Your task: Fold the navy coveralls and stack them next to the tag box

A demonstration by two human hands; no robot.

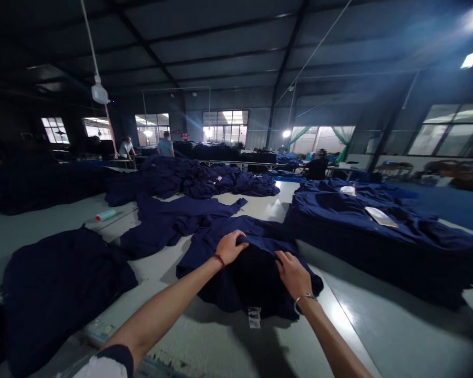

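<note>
A dark navy garment (244,278) lies spread on the pale work table (220,341) in front of me, a white tag (254,316) hanging at its near edge. My left hand (229,247) has its fingers curled over a fold at the garment's upper left. My right hand (294,273) pinches the fabric at the upper right. Both arms reach forward from the bottom of the view, a red string on the left wrist and a bracelet on the right.
A tall stack of navy garments (378,236) with a paper sheet (381,216) on top stands at the right. Loose navy garments (173,220) lie beyond, another pile (59,283) at the left, a small bottle (105,214) on the table. People (165,144) work at far tables.
</note>
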